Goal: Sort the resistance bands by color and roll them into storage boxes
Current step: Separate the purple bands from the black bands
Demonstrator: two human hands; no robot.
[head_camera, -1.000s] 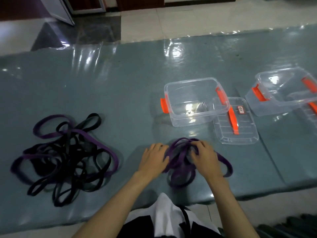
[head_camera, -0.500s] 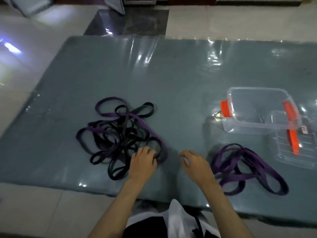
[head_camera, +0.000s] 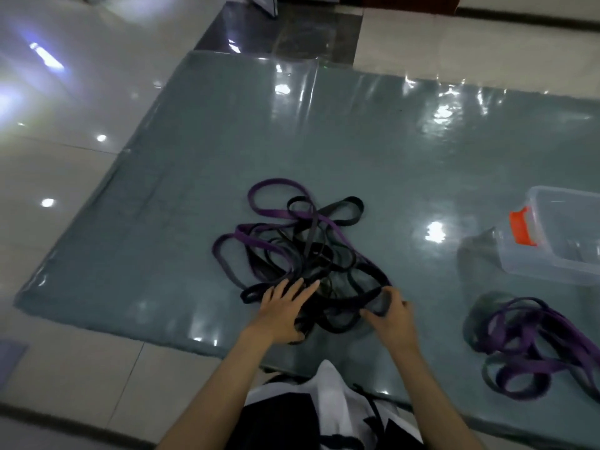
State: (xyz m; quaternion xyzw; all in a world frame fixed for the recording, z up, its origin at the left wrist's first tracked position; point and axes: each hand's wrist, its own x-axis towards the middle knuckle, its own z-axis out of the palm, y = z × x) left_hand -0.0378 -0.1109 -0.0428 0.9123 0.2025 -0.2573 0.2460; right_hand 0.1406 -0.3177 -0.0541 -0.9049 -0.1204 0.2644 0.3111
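We find the tangled pile (head_camera: 302,245) of black and purple bands mid-mat (head_camera: 201,164). The left hand (head_camera: 282,311) lies spread flat on its near edge; the right hand (head_camera: 391,316) pinches a black band (head_camera: 354,300). The sorted purple bands (head_camera: 532,345) lie apart at right, near 1 clear box (head_camera: 558,235).

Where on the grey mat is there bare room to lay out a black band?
Free: the grey mat beyond the tangled black and purple bands, and left of them. Crowded: near the hands, and right, by the clear plastic box and purple band pile.
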